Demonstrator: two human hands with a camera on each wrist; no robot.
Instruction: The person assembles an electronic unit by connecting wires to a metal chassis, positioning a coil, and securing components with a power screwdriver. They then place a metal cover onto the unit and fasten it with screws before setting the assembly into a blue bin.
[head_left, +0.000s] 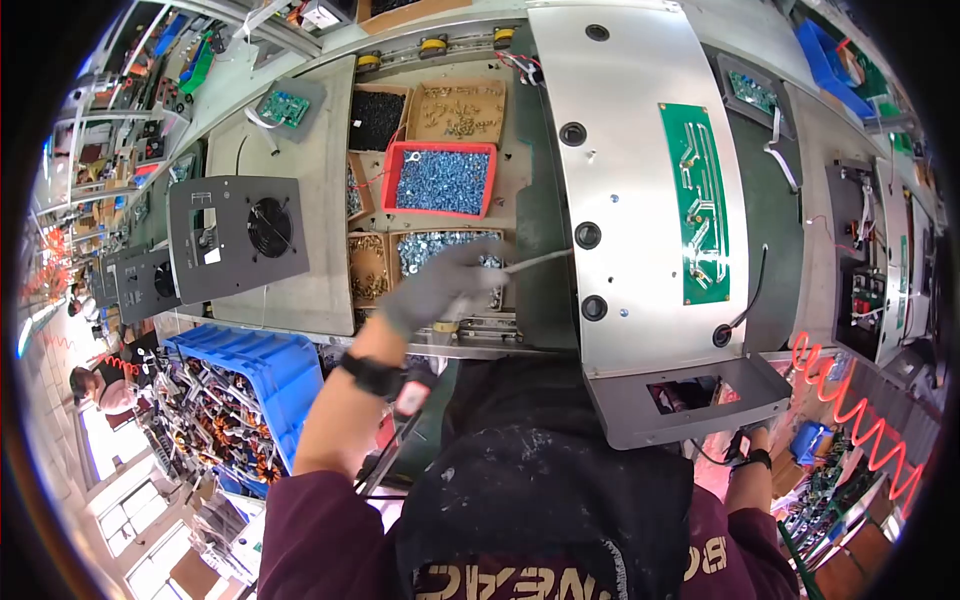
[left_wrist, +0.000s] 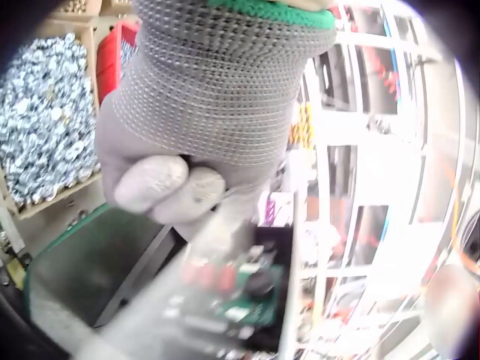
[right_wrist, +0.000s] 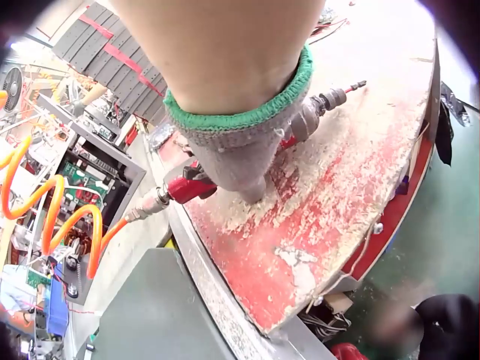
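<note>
My left hand [head_left: 435, 285], in a grey glove, is raised over the screw bins. Its fingers are curled round one end of a thin pale strip [head_left: 540, 262], which points toward the silver panel [head_left: 650, 200] and is motion-blurred in the left wrist view. That panel carries a long green circuit board [head_left: 697, 205] and several black grommets. My gloved right hand [right_wrist: 240, 161] grips a red and silver air screwdriver [right_wrist: 196, 186] low over a worn red board [right_wrist: 330, 217]; its bit points away. The fingers around the driver are largely hidden by the wrist.
A red tray [head_left: 440, 180] of screws stands among cardboard bins. A dark fan housing [head_left: 240, 238] is at the left, above a blue crate [head_left: 240, 365] of parts. An orange coiled hose [right_wrist: 52, 225] runs to the screwdriver. A grey bracket [head_left: 690, 400] projects at the panel's near end.
</note>
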